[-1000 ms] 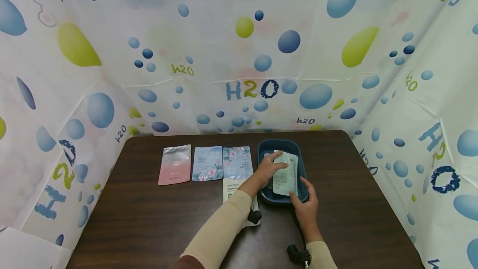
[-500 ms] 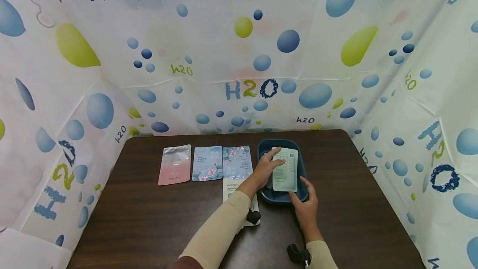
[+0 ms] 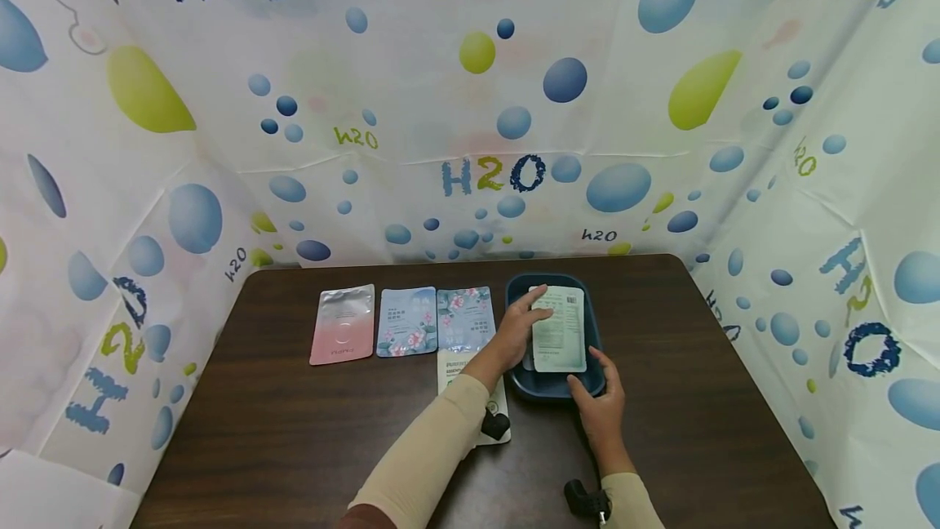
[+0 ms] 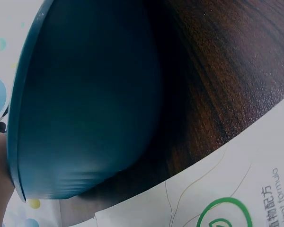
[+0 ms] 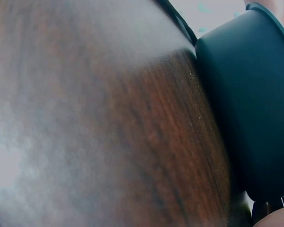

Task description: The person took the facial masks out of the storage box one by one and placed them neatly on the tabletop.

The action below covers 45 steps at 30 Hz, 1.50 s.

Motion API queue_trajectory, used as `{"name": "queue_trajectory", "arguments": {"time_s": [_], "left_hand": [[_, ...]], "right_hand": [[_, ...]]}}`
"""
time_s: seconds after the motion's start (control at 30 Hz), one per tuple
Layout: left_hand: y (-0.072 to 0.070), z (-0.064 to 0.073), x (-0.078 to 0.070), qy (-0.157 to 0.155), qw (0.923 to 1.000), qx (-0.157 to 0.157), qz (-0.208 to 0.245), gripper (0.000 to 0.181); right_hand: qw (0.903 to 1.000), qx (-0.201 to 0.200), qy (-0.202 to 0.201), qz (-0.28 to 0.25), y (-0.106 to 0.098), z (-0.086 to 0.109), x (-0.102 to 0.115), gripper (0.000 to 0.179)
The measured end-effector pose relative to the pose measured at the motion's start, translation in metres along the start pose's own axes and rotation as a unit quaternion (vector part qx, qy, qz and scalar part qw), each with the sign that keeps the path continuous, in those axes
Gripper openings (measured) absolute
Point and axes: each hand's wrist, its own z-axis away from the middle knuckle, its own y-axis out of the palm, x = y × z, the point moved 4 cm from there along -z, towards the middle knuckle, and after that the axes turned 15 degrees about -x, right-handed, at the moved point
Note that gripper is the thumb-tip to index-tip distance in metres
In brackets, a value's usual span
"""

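Observation:
A pale green sheet mask packet with small print lies over a dark blue plastic tray in the head view. My left hand reaches across the tray's left rim and pinches the packet's upper left edge; two fingertips show on its face. At the tray's near right corner, my right hand holds the rim, thumb at the near side and a finger along the right side. The tray's outer wall fills much of the left wrist view and stands at the right of the right wrist view.
Left of the tray, a pink packet and two blue floral packets, one left and one right, lie in a row on the brown table. A white packet lies nearer, partly under my left forearm. A patterned curtain surrounds the table.
My left hand and the green packet have shifted slightly away from me and to the left, and the packet has straightened. The right hand stays at the tray's corner.

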Motion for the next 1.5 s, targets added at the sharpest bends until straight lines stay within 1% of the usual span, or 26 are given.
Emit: {"name": "queue_trajectory", "arguments": {"time_s": [0.27,0.6,0.8,1.07,1.2,1.33,1.5], "left_hand": [[-0.005,0.000,-0.006,-0.001,0.9990,0.012,0.043,0.062],[-0.017,-0.002,-0.024,0.026,0.9978,0.017,0.059,0.060],[-0.021,-0.002,-0.036,0.028,0.9972,0.021,0.065,0.060],[-0.026,-0.002,-0.049,0.027,0.9956,0.023,0.087,0.062],[-0.030,-0.002,-0.054,0.031,0.9945,0.030,0.096,0.063],[-0.033,-0.001,-0.061,0.042,0.9927,0.046,0.104,0.065],[-0.035,0.004,-0.072,0.044,0.9922,0.059,0.101,0.065]], "right_hand": [[1.0000,0.000,0.002,0.004,0.001,0.000,-0.002,0.058],[1.0000,0.000,0.003,0.004,0.001,0.000,-0.002,0.059],[1.0000,-0.002,-0.002,0.002,0.000,0.000,-0.002,0.058],[1.0000,0.000,0.002,-0.003,0.001,0.001,0.000,0.056],[1.0000,0.001,0.002,-0.005,0.001,0.001,0.001,0.056],[1.0000,-0.002,-0.002,-0.005,0.002,0.001,0.000,0.056],[0.9999,-0.009,-0.011,0.003,0.001,-0.006,-0.027,0.056]]}}
